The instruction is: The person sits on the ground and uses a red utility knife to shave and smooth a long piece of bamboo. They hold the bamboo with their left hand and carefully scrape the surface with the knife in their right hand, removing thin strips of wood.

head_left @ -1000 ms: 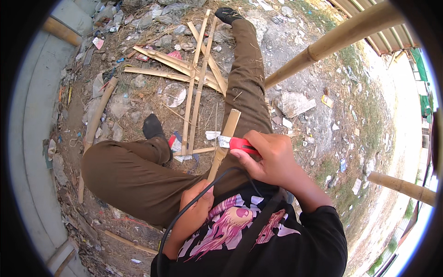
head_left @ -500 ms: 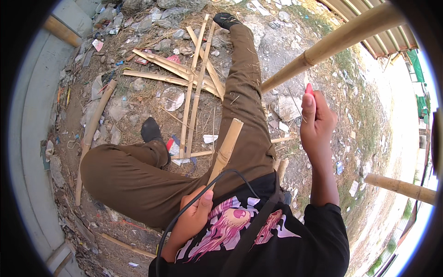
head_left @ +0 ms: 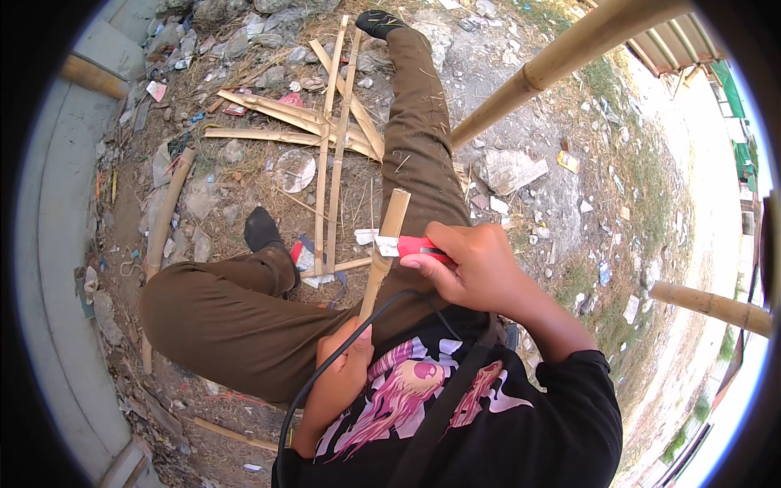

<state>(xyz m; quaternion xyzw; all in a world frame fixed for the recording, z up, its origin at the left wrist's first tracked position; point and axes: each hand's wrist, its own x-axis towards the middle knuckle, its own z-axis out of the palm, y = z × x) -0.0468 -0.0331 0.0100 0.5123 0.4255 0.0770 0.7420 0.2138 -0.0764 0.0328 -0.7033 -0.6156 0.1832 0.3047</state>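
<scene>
My left hand (head_left: 346, 366) is closed round the lower end of a split bamboo strip (head_left: 394, 213), low in front of my shirt. The strip slants up and away over my outstretched leg, its far end free. In my right hand (head_left: 476, 264) is a red-handled utility knife (head_left: 419, 246), gripped with thumb and fingers. Its pale metal blade lies across the strip a little below the far end; how deep it bites, I cannot tell. A black cable (head_left: 313, 376) passes over my left wrist and across the strip.
Beyond my bent knee (head_left: 195, 305), several bamboo slats (head_left: 324, 163) lie crossed on littered ground. A thick bamboo pole (head_left: 561, 61) slants in from the upper right, and another (head_left: 708, 309) juts in at the right. A grey wall (head_left: 65, 244) runs along the left.
My right hand has come down and left with the knife, from raised in the air to the bamboo strip. My left hand keeps its grip on the strip.
</scene>
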